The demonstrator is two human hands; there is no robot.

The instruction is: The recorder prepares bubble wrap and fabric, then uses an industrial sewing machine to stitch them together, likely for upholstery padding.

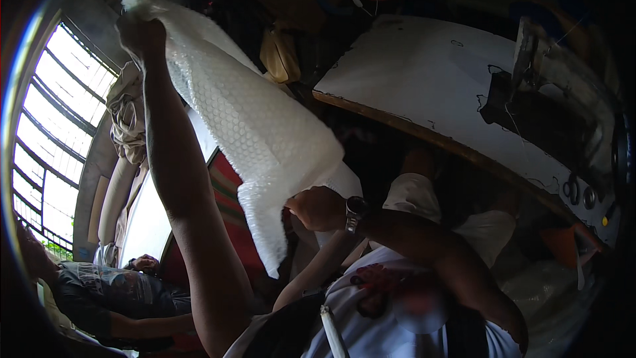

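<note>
A long sheet of clear bubble wrap (245,126) hangs stretched at a slant between my two hands. At the upper left my left hand (142,36) is raised on an outstretched arm, closed round the sheet's far end. Lower and nearer my body, my right hand (318,207), with a dark watch on the wrist, pinches the sheet's near edge. One loose corner of the wrap droops below that hand. The fingertips of both hands are partly hidden.
A white-topped table (411,59) stands at the right, with a sewing machine (563,86) and scissors (578,192) on it. Another person (119,288) is at the lower left, below a barred window (59,126). Beige cloth (127,113) hangs beside the window.
</note>
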